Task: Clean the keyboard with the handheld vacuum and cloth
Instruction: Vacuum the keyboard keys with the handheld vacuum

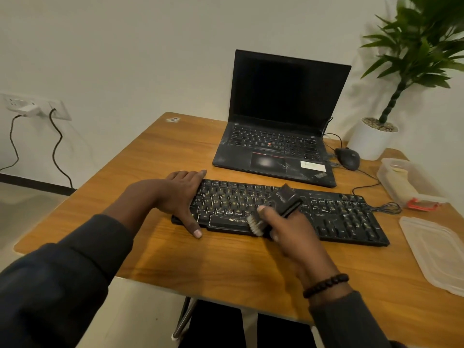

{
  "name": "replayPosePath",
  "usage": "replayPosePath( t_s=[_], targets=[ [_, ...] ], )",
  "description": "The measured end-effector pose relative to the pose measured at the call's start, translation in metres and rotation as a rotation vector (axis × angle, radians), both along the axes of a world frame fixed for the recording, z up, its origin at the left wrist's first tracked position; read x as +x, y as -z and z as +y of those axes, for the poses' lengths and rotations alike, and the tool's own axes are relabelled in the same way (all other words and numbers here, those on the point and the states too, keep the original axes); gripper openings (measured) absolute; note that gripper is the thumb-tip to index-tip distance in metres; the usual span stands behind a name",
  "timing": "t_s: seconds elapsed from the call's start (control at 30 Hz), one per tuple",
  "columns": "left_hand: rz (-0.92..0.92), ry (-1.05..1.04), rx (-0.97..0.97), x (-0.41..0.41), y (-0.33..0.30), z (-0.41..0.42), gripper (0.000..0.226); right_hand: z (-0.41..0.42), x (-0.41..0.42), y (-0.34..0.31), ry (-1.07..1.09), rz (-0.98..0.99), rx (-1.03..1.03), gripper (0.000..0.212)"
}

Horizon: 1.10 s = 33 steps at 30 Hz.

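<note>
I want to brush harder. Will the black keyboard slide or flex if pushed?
The keyboard probably slides easily: it lies flat on the smooth wooden table, and the left hand braces its end. It looks rigid, unlikely to flex. Its cable may tug.

Black keyboard (288, 212) with pale yellowish letters; black handheld vacuum (281, 204) with whitish bristles. Warm orange-brown wood-grain table (226, 267). Black laptop (281, 126) with red trackpad stripe. Black mouse (347, 158). White pot (371, 141), green plant (421, 46). Dark beaded bracelet (325, 285).
</note>
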<state>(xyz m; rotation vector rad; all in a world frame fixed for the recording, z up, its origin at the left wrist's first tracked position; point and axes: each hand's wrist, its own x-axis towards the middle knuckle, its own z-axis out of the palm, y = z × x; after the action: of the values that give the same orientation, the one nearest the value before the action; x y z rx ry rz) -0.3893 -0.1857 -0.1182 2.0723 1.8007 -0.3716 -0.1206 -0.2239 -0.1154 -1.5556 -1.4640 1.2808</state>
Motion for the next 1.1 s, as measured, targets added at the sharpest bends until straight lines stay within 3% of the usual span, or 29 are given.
replayPosePath(
  t_s=[0.07, 0.3, 0.53, 0.7, 0.87, 1.1],
  targets=[
    [-0.002, -0.001, 0.002, 0.000, 0.000, 0.000, 0.167, 0.009, 0.013, -0.005, 0.013, -0.028, 0.050, 0.014],
    [0.001, -0.004, 0.010, 0.001, 0.001, 0.001, 0.162, 0.003, -0.010, 0.015, 0.082, -0.402, 0.206, 0.023],
    [0.009, -0.013, 0.023, 0.003, -0.002, -0.001, 0.158, -0.004, -0.034, 0.017, -0.049, -0.255, 0.150, 0.018],
    [-0.007, -0.022, 0.032, 0.001, 0.001, -0.002, 0.157, -0.011, -0.026, 0.011, 0.085, -0.048, 0.145, 0.019],
    [-0.014, -0.002, 0.033, 0.001, 0.002, 0.000, 0.157, -0.013, -0.020, 0.023, 0.244, -0.187, 0.172, 0.024],
    [-0.019, -0.005, 0.043, 0.001, 0.002, 0.000, 0.156, -0.020, -0.058, 0.040, 0.214, -0.329, 0.361, 0.030]
  ],
)
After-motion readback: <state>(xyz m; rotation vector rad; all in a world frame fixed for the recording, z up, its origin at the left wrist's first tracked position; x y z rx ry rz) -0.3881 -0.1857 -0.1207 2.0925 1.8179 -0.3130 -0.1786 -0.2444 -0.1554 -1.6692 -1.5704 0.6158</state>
